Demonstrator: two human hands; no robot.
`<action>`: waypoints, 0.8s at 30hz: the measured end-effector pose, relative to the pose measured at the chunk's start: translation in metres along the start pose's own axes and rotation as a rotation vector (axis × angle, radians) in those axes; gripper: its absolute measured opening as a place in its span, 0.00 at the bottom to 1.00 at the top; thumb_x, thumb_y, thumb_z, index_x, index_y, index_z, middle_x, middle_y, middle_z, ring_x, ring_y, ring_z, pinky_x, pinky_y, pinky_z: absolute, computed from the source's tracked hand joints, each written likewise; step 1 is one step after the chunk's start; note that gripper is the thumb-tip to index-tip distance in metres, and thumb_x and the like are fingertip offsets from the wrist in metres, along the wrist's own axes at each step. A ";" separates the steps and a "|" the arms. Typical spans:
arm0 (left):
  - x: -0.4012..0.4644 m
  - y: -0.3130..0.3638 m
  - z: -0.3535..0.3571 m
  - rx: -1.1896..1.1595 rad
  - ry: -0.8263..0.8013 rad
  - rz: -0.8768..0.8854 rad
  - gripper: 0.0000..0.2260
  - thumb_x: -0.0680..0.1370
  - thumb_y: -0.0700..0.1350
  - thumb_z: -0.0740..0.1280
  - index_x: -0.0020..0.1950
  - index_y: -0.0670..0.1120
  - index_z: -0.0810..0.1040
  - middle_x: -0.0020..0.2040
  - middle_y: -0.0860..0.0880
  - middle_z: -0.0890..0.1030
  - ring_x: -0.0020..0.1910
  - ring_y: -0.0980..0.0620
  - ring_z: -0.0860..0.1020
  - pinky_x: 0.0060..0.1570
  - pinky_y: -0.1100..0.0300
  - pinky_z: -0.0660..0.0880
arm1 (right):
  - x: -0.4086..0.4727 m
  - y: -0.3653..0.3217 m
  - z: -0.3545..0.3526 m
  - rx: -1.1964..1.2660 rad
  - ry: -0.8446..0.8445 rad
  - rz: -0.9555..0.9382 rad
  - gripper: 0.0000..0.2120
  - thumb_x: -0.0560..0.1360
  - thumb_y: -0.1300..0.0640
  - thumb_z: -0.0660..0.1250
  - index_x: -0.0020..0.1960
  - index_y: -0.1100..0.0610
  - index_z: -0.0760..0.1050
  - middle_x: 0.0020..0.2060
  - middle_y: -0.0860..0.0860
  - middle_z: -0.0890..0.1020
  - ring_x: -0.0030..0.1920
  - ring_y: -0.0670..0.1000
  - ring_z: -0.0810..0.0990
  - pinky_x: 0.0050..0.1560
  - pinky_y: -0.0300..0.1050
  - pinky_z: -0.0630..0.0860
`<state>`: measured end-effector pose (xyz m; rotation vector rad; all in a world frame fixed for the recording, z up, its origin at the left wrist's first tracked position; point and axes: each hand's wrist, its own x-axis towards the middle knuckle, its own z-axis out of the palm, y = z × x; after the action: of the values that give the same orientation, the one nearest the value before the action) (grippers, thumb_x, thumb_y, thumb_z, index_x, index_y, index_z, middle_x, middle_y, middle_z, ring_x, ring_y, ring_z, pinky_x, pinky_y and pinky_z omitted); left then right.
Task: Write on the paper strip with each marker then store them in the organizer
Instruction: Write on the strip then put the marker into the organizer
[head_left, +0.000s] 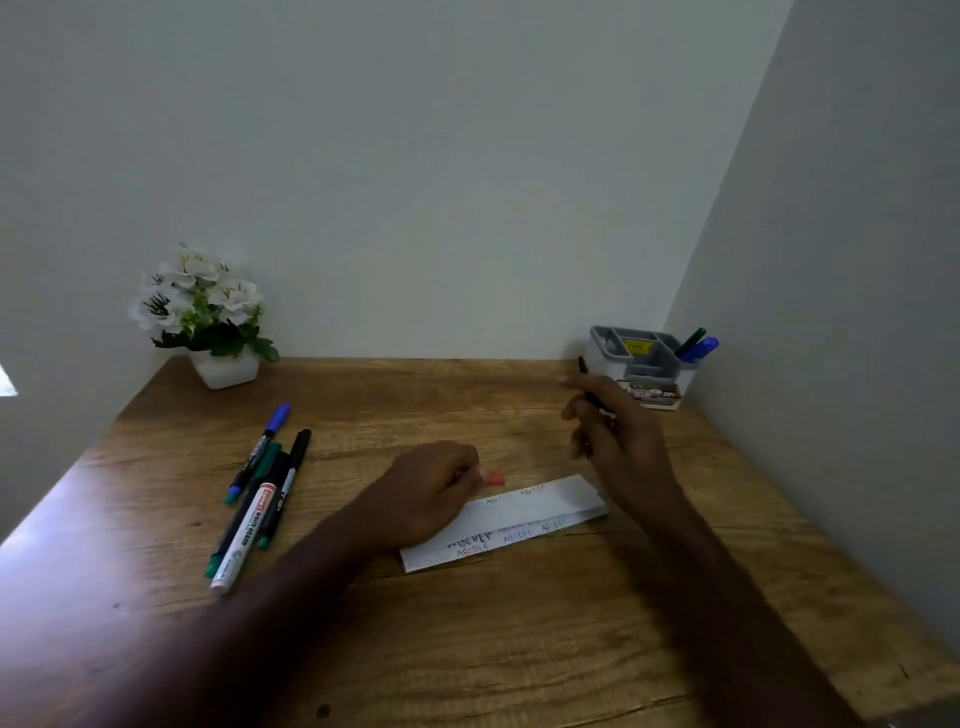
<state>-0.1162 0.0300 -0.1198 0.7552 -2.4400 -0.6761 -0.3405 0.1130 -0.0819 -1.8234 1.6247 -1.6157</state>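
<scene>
**Red marker going to the organizer, cap apart in the other hand**

Your right hand (618, 431) is holding a thin dark-barrelled marker (589, 395), fingers closed around it, raised just short of the grey organizer (641, 364), which is sitting just beyond that hand in the corner of the bench (467, 649). Your left hand (431, 488) is resting on the near end of the paper strip (519, 519), pinching what looks like a small red cap (496, 479) at its fingertips. The strip is lying between your two hands, already carrying several rows of letters.

The risk, as I judge it: you are moving the marker toward the organizer while its cap appears to be in the other hand, so it could go in uncapped, dry out, or mark the compartment. The left hand lifting off could also let the folded strip shift. The organizer is light-looking and near the wall; a clumsy drop could tip it.

Count: two markers are standing in the organizer's far compartment. About five markers (260, 493) are lying bunched well off beyond your left hand; they overlap, so the count is uncertain. One strip, one organizer, one flower pot (208, 317).
</scene>
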 end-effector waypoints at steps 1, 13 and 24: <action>0.000 -0.001 0.003 0.122 -0.029 0.014 0.13 0.80 0.57 0.58 0.40 0.52 0.72 0.36 0.56 0.73 0.36 0.58 0.71 0.36 0.57 0.66 | 0.000 -0.003 0.002 0.186 0.025 0.101 0.14 0.82 0.66 0.57 0.59 0.56 0.79 0.44 0.57 0.82 0.34 0.51 0.80 0.32 0.45 0.75; -0.005 0.010 0.004 0.199 -0.207 -0.071 0.29 0.72 0.69 0.63 0.70 0.63 0.65 0.69 0.62 0.67 0.69 0.60 0.63 0.70 0.46 0.54 | -0.027 0.004 0.000 0.048 -0.170 0.368 0.19 0.82 0.38 0.51 0.51 0.45 0.79 0.45 0.49 0.83 0.47 0.50 0.80 0.47 0.42 0.75; -0.005 0.012 0.005 0.286 -0.354 -0.023 0.23 0.74 0.69 0.51 0.69 0.70 0.63 0.76 0.62 0.57 0.74 0.62 0.53 0.68 0.47 0.49 | -0.022 0.010 0.006 -0.102 -0.102 0.312 0.08 0.70 0.67 0.70 0.33 0.62 0.75 0.31 0.49 0.79 0.36 0.47 0.81 0.38 0.42 0.78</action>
<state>-0.1195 0.0437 -0.1178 0.8318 -2.8984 -0.5082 -0.3364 0.1243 -0.1040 -1.5703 1.8643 -1.3073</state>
